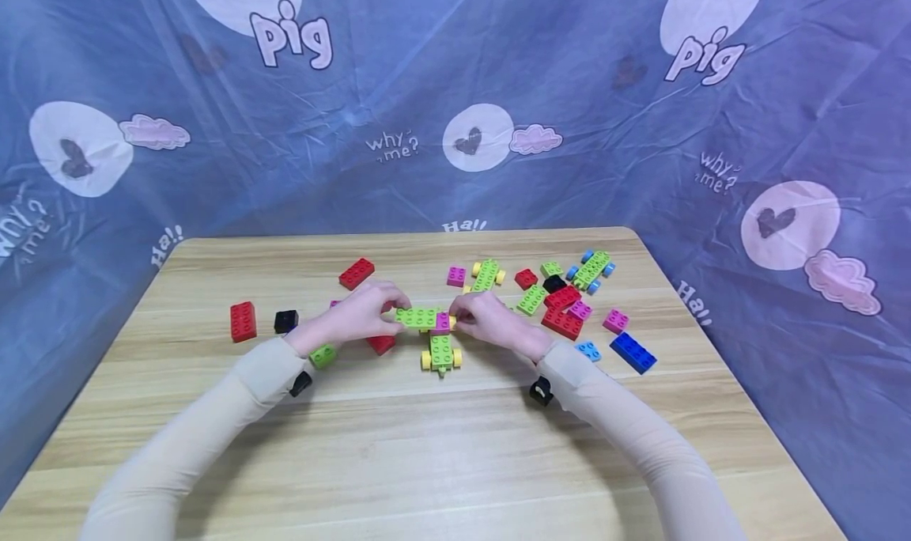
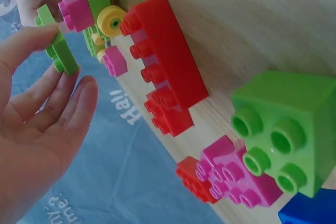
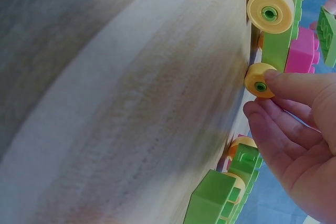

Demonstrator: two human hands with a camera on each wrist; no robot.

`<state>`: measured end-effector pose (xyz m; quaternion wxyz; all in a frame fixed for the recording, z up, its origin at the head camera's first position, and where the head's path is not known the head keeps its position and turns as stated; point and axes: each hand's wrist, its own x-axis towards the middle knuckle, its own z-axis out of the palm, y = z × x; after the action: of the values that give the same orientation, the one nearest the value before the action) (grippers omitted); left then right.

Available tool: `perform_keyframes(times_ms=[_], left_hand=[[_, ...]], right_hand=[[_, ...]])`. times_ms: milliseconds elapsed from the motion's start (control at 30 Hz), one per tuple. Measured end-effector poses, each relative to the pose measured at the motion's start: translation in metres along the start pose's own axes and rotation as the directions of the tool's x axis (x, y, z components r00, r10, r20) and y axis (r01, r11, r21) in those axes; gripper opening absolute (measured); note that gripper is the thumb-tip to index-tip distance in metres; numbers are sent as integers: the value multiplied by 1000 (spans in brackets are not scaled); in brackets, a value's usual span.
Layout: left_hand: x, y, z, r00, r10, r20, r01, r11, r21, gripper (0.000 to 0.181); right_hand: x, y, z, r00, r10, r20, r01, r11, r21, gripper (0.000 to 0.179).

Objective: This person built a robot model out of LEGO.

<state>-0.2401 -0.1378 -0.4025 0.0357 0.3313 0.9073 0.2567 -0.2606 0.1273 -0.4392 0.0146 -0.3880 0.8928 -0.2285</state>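
My left hand (image 1: pixel 364 312) pinches a thin green building plate (image 1: pixel 415 317) at its left end; the left wrist view has this plate (image 2: pixel 64 53) between thumb and fingertips. Beneath and right of the plate stands a green car base (image 1: pixel 441 353) on yellow wheels, with a pink brick (image 1: pixel 443 323) on its studs. My right hand (image 1: pixel 493 319) grips the base from the right. In the right wrist view its thumb presses a yellow wheel (image 3: pixel 254 80), fingers just below. The held plate (image 3: pixel 328 38) stands apart from the pink brick (image 3: pixel 300 51) there.
Left of the base lie red bricks (image 1: pixel 243 321), black pieces (image 1: pixel 286 321) and a green brick (image 1: pixel 323 356). Behind stands another yellow-wheeled base (image 1: pixel 487 275). At right are a blue-wheeled base (image 1: pixel 592 270), several mixed bricks and a blue brick (image 1: pixel 633 353).
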Motion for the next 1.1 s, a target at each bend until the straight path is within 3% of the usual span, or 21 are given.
perform_keyframes(times_ms=[400,800,1100], left_hand=[[6,2,9,1000,21,-14,-22,998,-59,32],[8,8,11,1000,-30,-5,30,999,-38,30],[7,8,16,999,2,-33,-3,1000,-18,37]], right_hand=[[0,0,-1,1000,5,1,-5,1000,14,19],[1,3,0,1000,5,5,-5,1000,4,19],[1,3,1,1000,14,8,-14,1000,4,19]])
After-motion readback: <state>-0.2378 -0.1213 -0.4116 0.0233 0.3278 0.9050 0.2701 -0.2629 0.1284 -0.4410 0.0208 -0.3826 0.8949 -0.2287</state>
